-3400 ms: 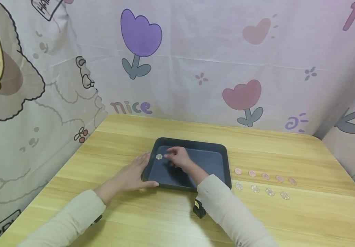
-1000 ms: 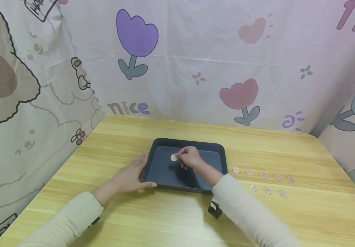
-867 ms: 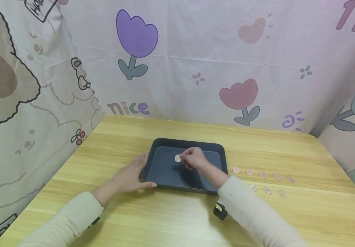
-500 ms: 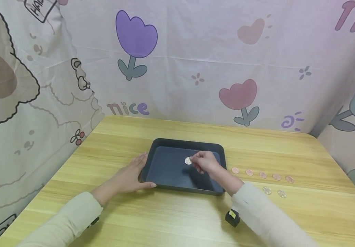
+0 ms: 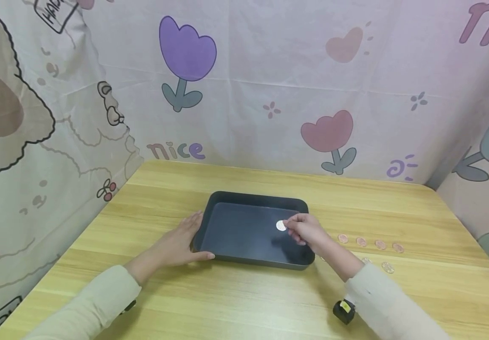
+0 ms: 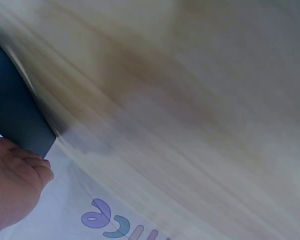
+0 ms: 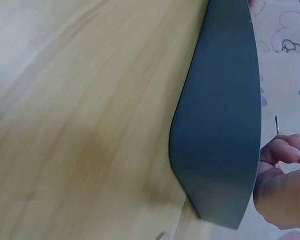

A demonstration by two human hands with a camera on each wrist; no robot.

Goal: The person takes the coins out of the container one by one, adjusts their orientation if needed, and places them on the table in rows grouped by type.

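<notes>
Over the right part of a dark baking tray [image 5: 236,231], my right hand [image 5: 308,232] pinches a silver-coloured coin [image 5: 281,225] between thumb and fingertips. In the right wrist view the coin [image 7: 277,125] shows edge-on above the fingers, beyond the tray's wall [image 7: 220,110]. My left hand [image 5: 181,243] rests against the tray's left end, fingers straight along the outside and thumb by the front wall. The left wrist view has this hand [image 6: 15,182] touching the tray's corner [image 6: 15,105]. No other coin shows inside the tray.
Right of the tray lies a row of copper-coloured coins [image 5: 361,242]. In front of it is a row of silver-coloured coins [image 5: 388,267], partly hidden by my right forearm. A black wrist device [image 5: 344,311] hangs under the right sleeve. Printed cloth [image 5: 248,127] backs the wooden table [image 5: 227,302].
The silver-coloured coin has gone from the tray's left end rightward with my right hand, across to its right part. My left hand keeps its place on the tray.
</notes>
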